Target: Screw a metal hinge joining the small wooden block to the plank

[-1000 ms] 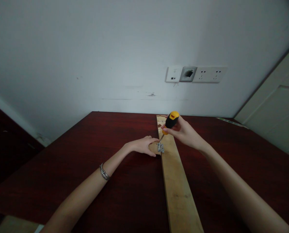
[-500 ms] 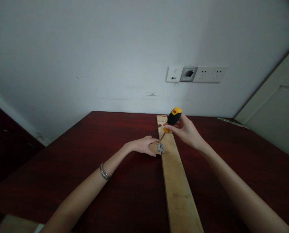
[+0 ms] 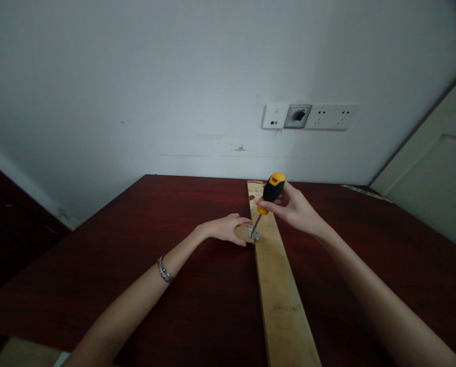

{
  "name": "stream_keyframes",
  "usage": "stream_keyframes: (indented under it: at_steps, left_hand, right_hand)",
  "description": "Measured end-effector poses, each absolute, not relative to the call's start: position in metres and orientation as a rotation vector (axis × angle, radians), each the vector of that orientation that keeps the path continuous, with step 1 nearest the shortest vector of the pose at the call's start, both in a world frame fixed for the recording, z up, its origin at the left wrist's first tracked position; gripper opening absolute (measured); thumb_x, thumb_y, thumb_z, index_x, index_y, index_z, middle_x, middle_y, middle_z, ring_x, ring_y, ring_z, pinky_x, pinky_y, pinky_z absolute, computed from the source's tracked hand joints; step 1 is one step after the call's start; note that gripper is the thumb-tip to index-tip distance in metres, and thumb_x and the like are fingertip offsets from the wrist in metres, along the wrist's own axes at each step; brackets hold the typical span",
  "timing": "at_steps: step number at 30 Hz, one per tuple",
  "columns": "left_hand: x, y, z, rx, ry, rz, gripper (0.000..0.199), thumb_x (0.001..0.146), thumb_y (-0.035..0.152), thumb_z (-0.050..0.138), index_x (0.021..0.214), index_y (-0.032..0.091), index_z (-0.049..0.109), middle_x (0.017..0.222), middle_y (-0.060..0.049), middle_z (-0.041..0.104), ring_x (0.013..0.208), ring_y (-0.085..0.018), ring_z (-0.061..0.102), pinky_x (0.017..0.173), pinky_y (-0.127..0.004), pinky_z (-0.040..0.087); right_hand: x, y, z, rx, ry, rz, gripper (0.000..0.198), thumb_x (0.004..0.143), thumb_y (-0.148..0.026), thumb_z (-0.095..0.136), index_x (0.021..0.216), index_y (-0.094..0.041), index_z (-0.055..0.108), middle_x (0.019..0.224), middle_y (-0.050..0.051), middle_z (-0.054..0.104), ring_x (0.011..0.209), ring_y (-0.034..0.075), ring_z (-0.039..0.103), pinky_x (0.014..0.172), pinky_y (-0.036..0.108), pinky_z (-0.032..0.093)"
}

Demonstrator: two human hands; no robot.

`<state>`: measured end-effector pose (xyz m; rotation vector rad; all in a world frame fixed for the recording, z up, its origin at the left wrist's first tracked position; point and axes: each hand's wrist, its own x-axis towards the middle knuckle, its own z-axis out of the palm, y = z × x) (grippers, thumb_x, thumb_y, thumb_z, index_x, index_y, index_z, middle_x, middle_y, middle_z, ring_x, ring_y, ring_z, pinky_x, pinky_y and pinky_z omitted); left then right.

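Observation:
My right hand (image 3: 295, 208) is closed on a yellow and black screwdriver (image 3: 273, 187), tilted with its shaft pointing down and to the left. The tip is over a small silver hinge (image 3: 256, 236), and whether it sits in a screw I cannot tell. The hinge spans the joint between a long wooden plank (image 3: 279, 285) and a small wooden block (image 3: 243, 233) at the plank's left side. My left hand (image 3: 225, 228) grips that block between thumb and fingers. A metal bracelet is on the left wrist.
The plank lies on a dark red wooden table (image 3: 197, 306) and runs back toward the white wall (image 3: 174, 92). Wall sockets (image 3: 310, 117) are above the table's back edge. A pale door (image 3: 438, 158) stands at the right.
The screwdriver's tip has moved from the hinge's far edge down onto its middle. My right hand shifted slightly toward me; my left hand stays in place on the block.

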<state>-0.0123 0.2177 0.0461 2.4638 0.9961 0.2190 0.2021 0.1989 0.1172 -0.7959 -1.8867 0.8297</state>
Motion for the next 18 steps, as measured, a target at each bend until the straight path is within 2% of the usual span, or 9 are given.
stream_keyframes:
  at_steps: [5, 13, 18]
  left_hand:
    - [-0.0124, 0.2188, 0.0447, 2.466, 0.978, 0.227, 0.077, 0.065, 0.045, 0.071, 0.131, 0.021, 0.042, 0.109, -0.01, 0.052, 0.104, -0.027, 0.049, 0.091, -0.037, 0.036]
    - [-0.0126, 0.2186, 0.0457, 2.455, 0.985, 0.211, 0.077, 0.065, 0.046, 0.071, 0.132, 0.023, 0.041, 0.112, -0.01, 0.052, 0.105, -0.027, 0.049, 0.093, -0.038, 0.036]
    - [-0.0129, 0.2199, 0.0441, 2.471, 0.976, 0.199, 0.078, 0.066, 0.046, 0.07, 0.133, 0.021, 0.04, 0.11, -0.011, 0.052, 0.105, -0.027, 0.048, 0.093, -0.038, 0.036]
  right_hand:
    - [0.2012, 0.1984, 0.1166, -0.801, -1.901, 0.816, 0.035, 0.07, -0.039, 0.07, 0.091, -0.019, 0.051, 0.085, 0.005, 0.063, 0.073, 0.018, 0.063, 0.067, 0.035, 0.057]
    - [0.2038, 0.1988, 0.1182, -0.772, -1.892, 0.823, 0.041, 0.07, -0.04, 0.069, 0.1, -0.019, 0.052, 0.086, 0.005, 0.063, 0.077, 0.02, 0.063, 0.07, 0.037, 0.056]
    - [0.2031, 0.1983, 0.1177, -0.796, -1.896, 0.815, 0.036, 0.07, -0.038, 0.07, 0.094, -0.019, 0.052, 0.084, 0.005, 0.063, 0.074, 0.019, 0.063, 0.069, 0.036, 0.056]
